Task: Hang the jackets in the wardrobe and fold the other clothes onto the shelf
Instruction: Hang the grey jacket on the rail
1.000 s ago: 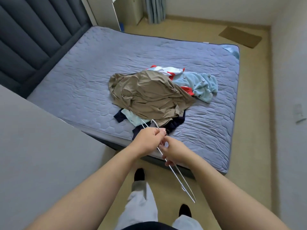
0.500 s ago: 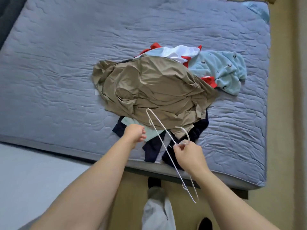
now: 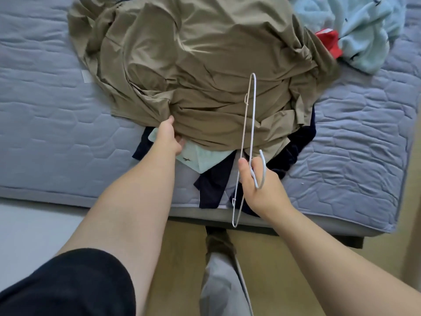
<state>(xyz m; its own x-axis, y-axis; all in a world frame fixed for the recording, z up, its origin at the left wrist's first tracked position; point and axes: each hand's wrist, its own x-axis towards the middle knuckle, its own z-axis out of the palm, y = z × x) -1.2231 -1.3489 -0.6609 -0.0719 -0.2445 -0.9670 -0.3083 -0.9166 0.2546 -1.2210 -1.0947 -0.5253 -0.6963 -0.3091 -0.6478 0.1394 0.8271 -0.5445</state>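
Tan jacket [image 3: 205, 65] hem in left grip [image 3: 168, 137]; hanger [image 3: 264, 167] in right grip [image 3: 257, 179].

Grey-blue quilted mattress [image 3: 45, 133] across the upper and middle of the frame, stitched in rounded cells, with a small pale label [image 3: 86, 76] lying flat at its upper left. Dark grey bed base [image 3: 296, 226] just under the near edge. Tan wooden floor [image 3: 284, 270] along the bottom centre and right edge, pale grey flat surface [image 3: 34, 224] at lower left.
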